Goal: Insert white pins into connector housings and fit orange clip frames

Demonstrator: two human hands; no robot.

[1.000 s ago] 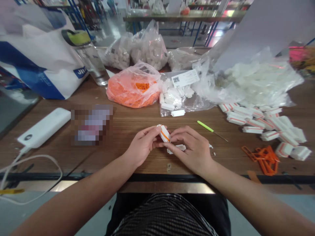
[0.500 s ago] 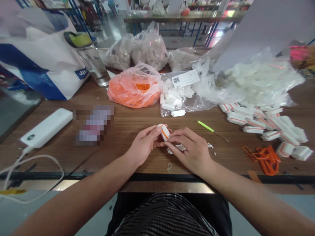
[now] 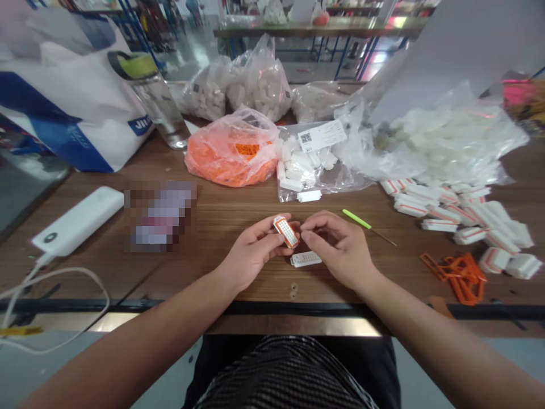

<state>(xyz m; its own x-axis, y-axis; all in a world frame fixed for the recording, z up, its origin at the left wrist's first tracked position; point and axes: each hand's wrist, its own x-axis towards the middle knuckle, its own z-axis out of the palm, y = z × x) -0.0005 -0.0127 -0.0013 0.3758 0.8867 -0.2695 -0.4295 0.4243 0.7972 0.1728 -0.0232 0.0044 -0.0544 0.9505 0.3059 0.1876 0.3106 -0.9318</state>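
Note:
My left hand (image 3: 251,253) grips a small white plastic connector housing (image 3: 286,232) between thumb and fingers. Its upturned face shows rows of small holes inside an orange frame. Just to the right, my right hand (image 3: 340,244) is pinched closed, thumb against fingertips, apart from the housing. What it holds, if anything, is too small to make out. On the table below the hands lies a second white housing (image 3: 305,259) with a perforated face, partly covered by the right hand. A pick with a green handle (image 3: 356,218) rests beyond the right hand.
Loose orange frames (image 3: 462,275) and a pile of white housings with orange lines (image 3: 457,210) are at right. Behind are a bag of orange parts (image 3: 232,150) and a bag of white parts (image 3: 306,162). A power bank (image 3: 79,218) with a cable and a bottle (image 3: 159,108) stand left.
The housing in my left hand has turned, so its perforated face now shows instead of its side. My right hand has drawn off it slightly to the right, fingers curled.

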